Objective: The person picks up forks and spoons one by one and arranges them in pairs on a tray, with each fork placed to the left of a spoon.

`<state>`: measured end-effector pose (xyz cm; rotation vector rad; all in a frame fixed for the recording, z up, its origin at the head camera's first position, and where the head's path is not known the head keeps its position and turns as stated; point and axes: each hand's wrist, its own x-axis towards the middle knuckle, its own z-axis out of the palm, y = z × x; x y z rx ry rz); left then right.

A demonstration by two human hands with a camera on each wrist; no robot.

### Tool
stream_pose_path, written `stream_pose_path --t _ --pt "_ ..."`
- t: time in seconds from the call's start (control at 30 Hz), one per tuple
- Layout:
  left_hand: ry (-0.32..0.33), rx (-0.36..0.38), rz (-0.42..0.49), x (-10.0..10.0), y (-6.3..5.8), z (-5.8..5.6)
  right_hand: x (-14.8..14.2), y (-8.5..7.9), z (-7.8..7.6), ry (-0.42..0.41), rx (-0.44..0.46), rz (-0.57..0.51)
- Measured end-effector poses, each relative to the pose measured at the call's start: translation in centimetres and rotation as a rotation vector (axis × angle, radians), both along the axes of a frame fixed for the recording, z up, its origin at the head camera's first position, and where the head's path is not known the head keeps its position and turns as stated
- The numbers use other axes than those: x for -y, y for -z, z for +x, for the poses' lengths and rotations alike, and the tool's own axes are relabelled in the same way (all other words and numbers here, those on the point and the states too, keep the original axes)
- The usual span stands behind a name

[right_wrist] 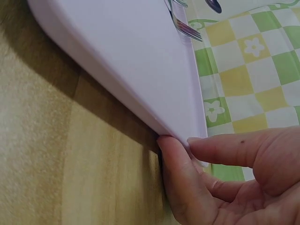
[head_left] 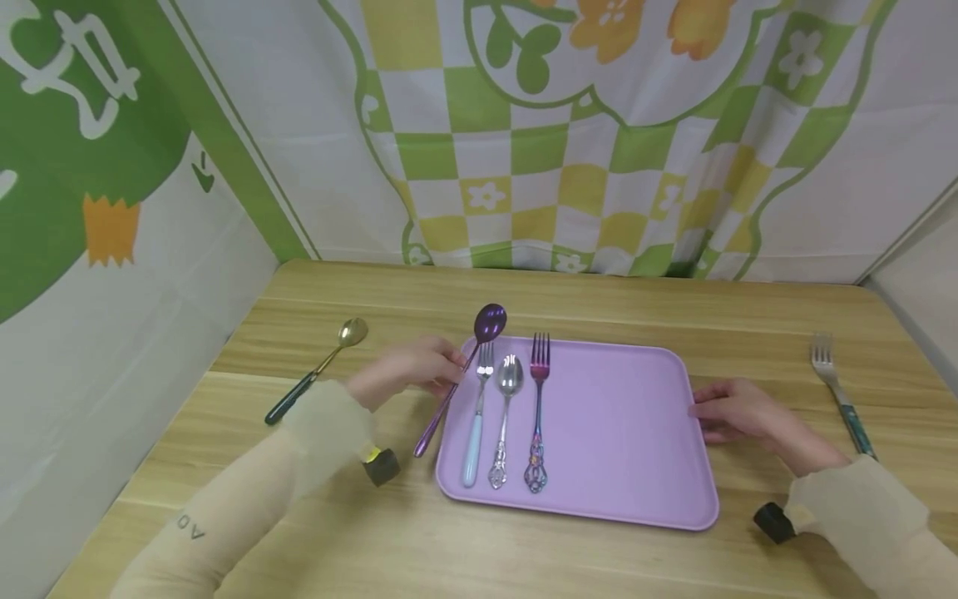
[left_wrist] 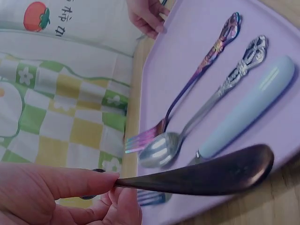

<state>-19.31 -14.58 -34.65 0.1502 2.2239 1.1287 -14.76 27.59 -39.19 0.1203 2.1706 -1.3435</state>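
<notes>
My left hand [head_left: 412,366] pinches a purple metal spoon [head_left: 490,323] by its handle, over the left edge of a lilac tray [head_left: 614,424]. In the left wrist view, the handle's wide end [left_wrist: 220,171] points away from the thumb. At the tray's right edge, my right hand [head_left: 741,413] pinches the rim between thumb and fingers, as the right wrist view shows. Side by side on the tray lie a fork with a pale blue handle [head_left: 473,449], a silver spoon [head_left: 511,376] with an ornate handle, and a purple iridescent fork [head_left: 538,399].
Left of the tray, a gold spoon with a dark green handle [head_left: 295,395] lies on the wooden table [head_left: 359,532]. A fork with a green handle [head_left: 853,424] lies at the right. Behind the table hangs a green and yellow checked curtain [head_left: 539,183].
</notes>
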Motion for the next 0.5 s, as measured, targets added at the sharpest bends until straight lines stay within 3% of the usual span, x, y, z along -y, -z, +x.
stream_pose_path --t 0.5 --pt "0.015 0.010 0.056 -5.0 -0.5 1.2 0.1 0.0 0.0 -0.003 -0.007 0.012"
